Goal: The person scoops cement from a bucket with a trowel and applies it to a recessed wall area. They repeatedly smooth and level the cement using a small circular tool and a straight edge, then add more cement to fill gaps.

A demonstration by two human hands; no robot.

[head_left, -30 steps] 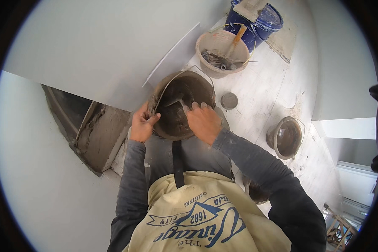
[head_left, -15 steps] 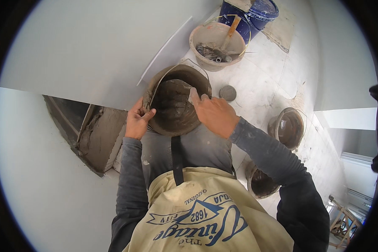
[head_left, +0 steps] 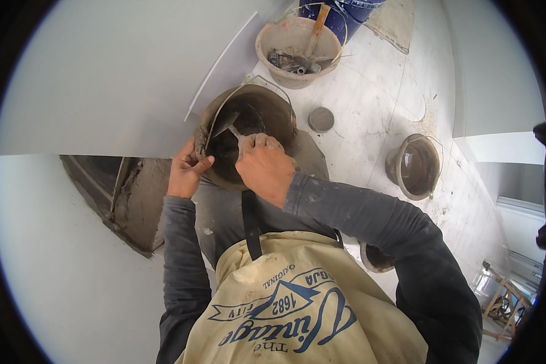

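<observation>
A mud-caked bucket [head_left: 276,112] with a thin wire handle is tilted in front of my legs, its mouth facing up toward me. My left hand [head_left: 187,171] is closed on its near left rim, thumb on top. Inside, my right hand [head_left: 265,165] is wrapped round the handle of a trowel [head_left: 225,123]. The trowel's blade lies toward the bucket's left inner wall, while the fist hides most of the handle. Wet grey-brown mortar coats the inside of the bucket.
Ahead stands a tool bucket [head_left: 285,79] holding an orange-handled tool [head_left: 319,25], beside a blue bucket [head_left: 361,11]. A small round container [head_left: 321,119] sits right of my bucket. Farther right is a bucket of brownish liquid [head_left: 395,168]; my right sleeve partly covers another bucket [head_left: 376,262]. A white wall [head_left: 121,79] rises left.
My right hand has moved left and down across the bucket's mouth, bringing the trowel blade into clearer sight. My left hand keeps its hold on the rim. The whole view has shifted slightly.
</observation>
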